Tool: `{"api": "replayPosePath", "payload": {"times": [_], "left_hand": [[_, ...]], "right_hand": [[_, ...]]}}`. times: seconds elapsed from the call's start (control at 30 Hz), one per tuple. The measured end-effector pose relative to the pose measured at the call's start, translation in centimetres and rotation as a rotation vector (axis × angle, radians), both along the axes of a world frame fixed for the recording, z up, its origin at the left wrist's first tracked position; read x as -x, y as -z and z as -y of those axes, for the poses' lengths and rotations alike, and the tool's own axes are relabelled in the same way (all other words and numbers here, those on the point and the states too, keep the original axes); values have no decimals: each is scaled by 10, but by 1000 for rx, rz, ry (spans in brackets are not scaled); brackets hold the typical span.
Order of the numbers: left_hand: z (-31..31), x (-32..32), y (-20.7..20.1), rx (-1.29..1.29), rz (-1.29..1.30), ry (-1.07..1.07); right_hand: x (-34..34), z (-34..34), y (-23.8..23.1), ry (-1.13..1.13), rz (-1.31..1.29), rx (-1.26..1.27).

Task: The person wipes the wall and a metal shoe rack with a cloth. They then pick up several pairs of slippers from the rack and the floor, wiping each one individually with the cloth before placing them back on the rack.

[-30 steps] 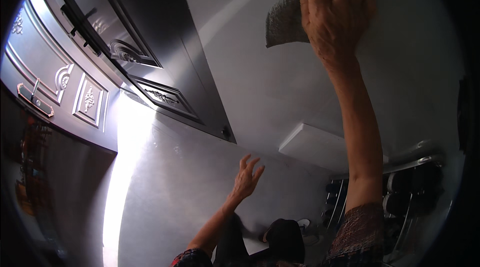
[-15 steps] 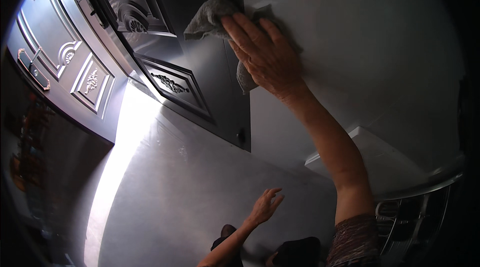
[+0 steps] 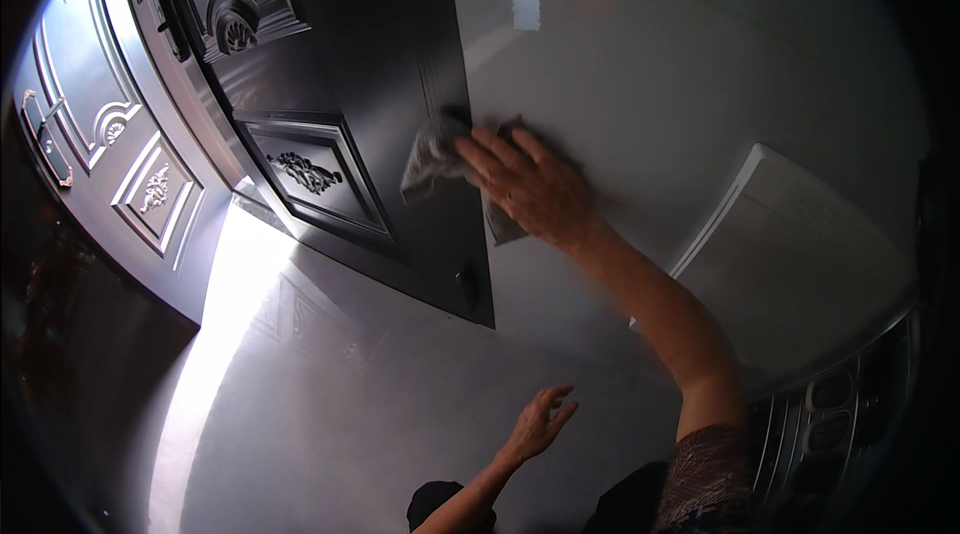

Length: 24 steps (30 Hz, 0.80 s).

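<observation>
My right hand (image 3: 535, 186) presses a grey cloth (image 3: 432, 159) with its fingers stretched over it, where the edge of a dark panelled door (image 3: 425, 254) meets the glossy grey wall (image 3: 680, 64). One part of the cloth lies over the door's edge; another hangs below my palm. The fingertips and the cloth are slightly blurred. Low in front of me, my left hand (image 3: 538, 424) hovers above the floor, its fingers loosely apart and nothing in them.
A second door leaf (image 3: 140, 164) with raised ornaments stands at the left, and bright light falls in a strip (image 3: 215, 334) across the shiny floor (image 3: 320, 424). At the right are a pale flat panel (image 3: 800, 244) and a dark metal-framed piece (image 3: 835, 424).
My right hand and the cloth have moved down along the door's edge. The view has shifted, so the door and pale panel sit differently in it. My left hand stays low and empty.
</observation>
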<state>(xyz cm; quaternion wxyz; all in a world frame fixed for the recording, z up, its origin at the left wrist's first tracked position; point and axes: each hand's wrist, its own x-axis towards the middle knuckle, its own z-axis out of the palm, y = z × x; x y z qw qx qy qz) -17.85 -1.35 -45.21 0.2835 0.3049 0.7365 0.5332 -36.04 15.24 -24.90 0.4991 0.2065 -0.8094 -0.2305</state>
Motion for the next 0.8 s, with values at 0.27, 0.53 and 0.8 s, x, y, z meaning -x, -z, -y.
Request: {"api": "replayPosePath", "payload": {"times": [0.27, 0.53, 0.8], "left_hand": [[-19, 10, 38, -179, 116, 27], [-27, 2, 32, -177, -17, 72], [-10, 22, 7, -67, 13, 110]], "right_hand": [[-88, -59, -179, 540, -749, 38], [-87, -65, -106, 441, -829, 41], [-103, -30, 76, 554, -335, 444]]}}
